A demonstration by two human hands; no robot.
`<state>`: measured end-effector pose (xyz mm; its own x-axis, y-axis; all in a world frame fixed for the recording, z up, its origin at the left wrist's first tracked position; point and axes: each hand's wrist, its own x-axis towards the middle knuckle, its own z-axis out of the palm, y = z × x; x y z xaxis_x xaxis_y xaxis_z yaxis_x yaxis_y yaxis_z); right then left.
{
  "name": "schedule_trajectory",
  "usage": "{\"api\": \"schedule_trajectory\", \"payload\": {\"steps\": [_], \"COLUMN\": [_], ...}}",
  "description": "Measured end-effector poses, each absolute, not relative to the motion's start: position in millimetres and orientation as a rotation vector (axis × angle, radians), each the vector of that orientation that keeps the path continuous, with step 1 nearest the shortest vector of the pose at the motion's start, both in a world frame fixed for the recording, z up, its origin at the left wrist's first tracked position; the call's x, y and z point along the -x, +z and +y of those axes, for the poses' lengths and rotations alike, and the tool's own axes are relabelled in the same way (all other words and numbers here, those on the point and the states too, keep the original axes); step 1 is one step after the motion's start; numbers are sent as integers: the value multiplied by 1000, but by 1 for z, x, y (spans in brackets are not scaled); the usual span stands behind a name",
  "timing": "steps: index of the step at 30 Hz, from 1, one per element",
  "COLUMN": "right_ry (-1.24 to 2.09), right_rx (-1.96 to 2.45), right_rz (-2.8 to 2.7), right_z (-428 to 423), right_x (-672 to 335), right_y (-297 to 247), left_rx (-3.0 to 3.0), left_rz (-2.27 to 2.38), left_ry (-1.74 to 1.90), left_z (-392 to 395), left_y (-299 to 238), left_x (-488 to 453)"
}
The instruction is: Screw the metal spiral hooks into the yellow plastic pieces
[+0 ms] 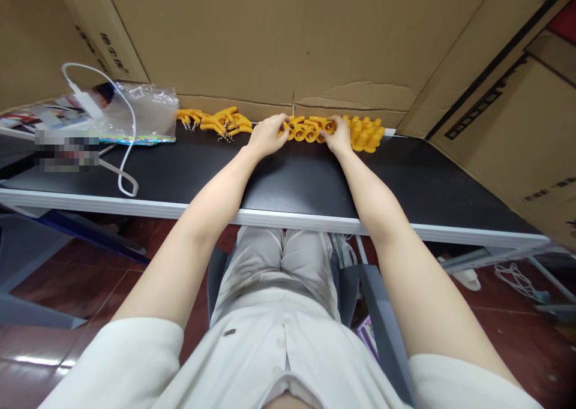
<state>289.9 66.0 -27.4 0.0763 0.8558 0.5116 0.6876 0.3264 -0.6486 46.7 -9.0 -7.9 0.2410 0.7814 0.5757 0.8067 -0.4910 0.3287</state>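
A row of small orange plastic pieces lies along the far edge of a black table, against a cardboard wall. Both arms reach across to it. My left hand rests curled on the middle pieces, fingers closed over one. My right hand pinches another orange piece beside it. To the left lies a looser heap of orange pieces with metal springs. To the right the pieces stand packed tightly together.
A clear plastic bag lies at the far left with a white charger and cable looping toward the front edge. Cardboard sheets wall the back and right. Below the table are my lap, chair and a red floor.
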Motion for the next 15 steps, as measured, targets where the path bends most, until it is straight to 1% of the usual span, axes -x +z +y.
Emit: {"api": "schedule_trajectory", "payload": {"steps": [4, 8, 15], "right_ry": [195, 76, -87], "right_rx": [1413, 1443, 1626], "right_rz": [-1589, -1529, -1798], "right_z": [74, 80, 73], "right_x": [-299, -324, -340], "right_y": [-19, -13, -25], "left_rx": [2439, 2434, 2458], "left_rz": [-1581, -1594, -1624], "left_ry": [-1089, -1096, -1093], "left_z": [-10, -12, -10], "left_y": [-7, -5, -5], "left_x": [-48, -48, -46]}}
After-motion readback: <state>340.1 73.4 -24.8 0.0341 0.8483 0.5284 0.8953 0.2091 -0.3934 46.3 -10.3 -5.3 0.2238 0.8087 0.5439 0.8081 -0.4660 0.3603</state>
